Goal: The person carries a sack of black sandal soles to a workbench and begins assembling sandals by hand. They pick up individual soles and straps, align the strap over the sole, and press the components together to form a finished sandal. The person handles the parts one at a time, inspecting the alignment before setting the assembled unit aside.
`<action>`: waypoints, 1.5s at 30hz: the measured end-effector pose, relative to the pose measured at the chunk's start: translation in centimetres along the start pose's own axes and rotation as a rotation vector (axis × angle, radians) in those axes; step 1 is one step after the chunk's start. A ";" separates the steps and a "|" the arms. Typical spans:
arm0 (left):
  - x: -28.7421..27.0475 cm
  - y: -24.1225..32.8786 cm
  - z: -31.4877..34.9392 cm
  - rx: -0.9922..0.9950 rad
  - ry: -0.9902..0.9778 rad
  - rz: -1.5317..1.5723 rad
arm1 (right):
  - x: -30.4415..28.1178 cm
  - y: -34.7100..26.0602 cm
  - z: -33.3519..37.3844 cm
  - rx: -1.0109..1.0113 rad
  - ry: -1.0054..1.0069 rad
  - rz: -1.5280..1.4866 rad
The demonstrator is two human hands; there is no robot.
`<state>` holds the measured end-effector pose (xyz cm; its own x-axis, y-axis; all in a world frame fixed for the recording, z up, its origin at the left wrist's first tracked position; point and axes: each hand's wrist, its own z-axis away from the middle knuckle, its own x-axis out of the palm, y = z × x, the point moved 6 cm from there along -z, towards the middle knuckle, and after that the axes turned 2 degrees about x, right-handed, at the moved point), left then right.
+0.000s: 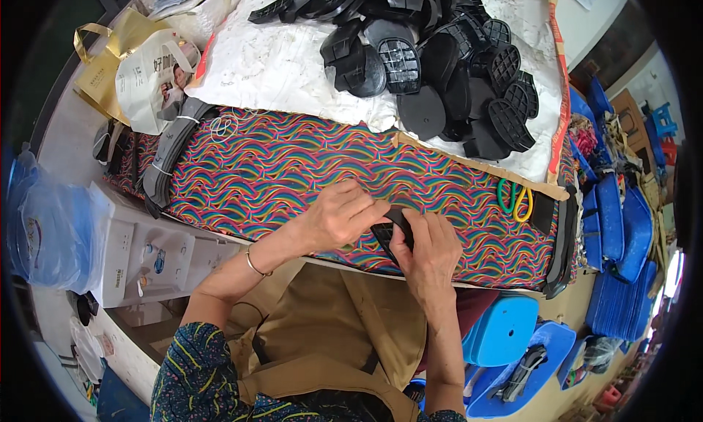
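My left hand (338, 217) and my right hand (432, 250) meet over a small black rubber sole piece (392, 228), both gripping it at the near edge of a table covered in a bright wavy multicoloured cloth (293, 173). The piece is mostly hidden under my fingers. A thin bracelet circles my left wrist. A large heap of black heel and sole pieces (439, 56) lies on white sheeting (278, 63) at the far side of the table.
Green and yellow scissors (515, 199) lie right of my hands. A bundle of dark strips (172, 155) rests at the left. A gold bag (121, 52), white boxes (146, 250), a blue plastic bag (44, 224), blue stools (512, 334) and blue soles (615, 232) surround the table.
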<state>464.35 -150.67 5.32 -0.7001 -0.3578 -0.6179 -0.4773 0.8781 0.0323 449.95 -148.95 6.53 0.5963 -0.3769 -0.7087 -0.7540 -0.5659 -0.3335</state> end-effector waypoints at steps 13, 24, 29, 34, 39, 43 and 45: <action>-3.3 -1.8 3.0 -0.129 -0.112 -0.118 | 2.0 -0.9 -0.1 0.095 -0.082 -0.226; -13.1 -10.4 18.1 -1.160 -0.245 -0.397 | 1.5 2.4 0.0 0.247 0.136 -0.444; -13.3 -7.2 12.8 -0.910 -0.144 -0.769 | -6.9 8.3 10.2 0.547 0.477 -0.147; -7.9 -3.8 3.7 -0.715 0.008 -0.312 | -14.7 16.4 26.9 0.988 0.643 0.236; -1.3 0.8 -4.1 -0.386 -0.126 -0.116 | -15.7 26.0 44.7 1.318 0.409 0.804; 1.2 2.1 -6.1 -0.427 -0.220 -0.056 | -13.0 28.2 48.5 1.365 0.232 0.938; 4.1 3.3 -7.0 -0.535 -0.258 0.105 | -12.7 28.2 48.0 1.439 0.199 0.897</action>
<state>456.14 -151.52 8.40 -0.6388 -0.1303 -0.7582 -0.6602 0.5989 0.4533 407.91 -124.97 -23.68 -0.1836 -0.3264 -0.9272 -0.4020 0.8857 -0.2322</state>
